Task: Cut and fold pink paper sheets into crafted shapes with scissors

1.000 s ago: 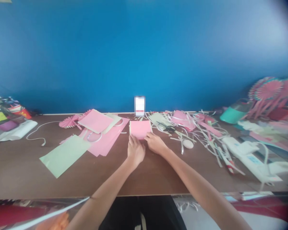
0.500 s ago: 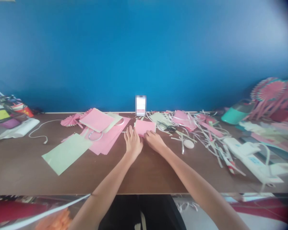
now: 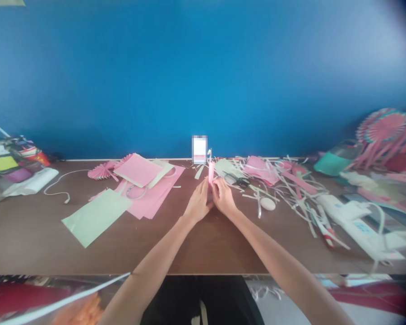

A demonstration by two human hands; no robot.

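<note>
A small pink piece of paper stands nearly edge-on between my two hands, above the brown table. From its left side, my left hand presses on it with the fingers held together and pointing away from me. My right hand closes on its right side with bent fingers. The fingertips partly hide the lower part of the paper. Just beyond the hands stands a small blurred white card or screen against the blue wall.
Pink sheets and a pale green sheet lie to the left, beside a folded pink fan. On the right are paper strips, black-handled scissors, a white oval object and a white power strip.
The pink paper was lying flat and is now turned up edge-on. My left hand has moved right and come close to my right hand, with the paper between them.
</note>
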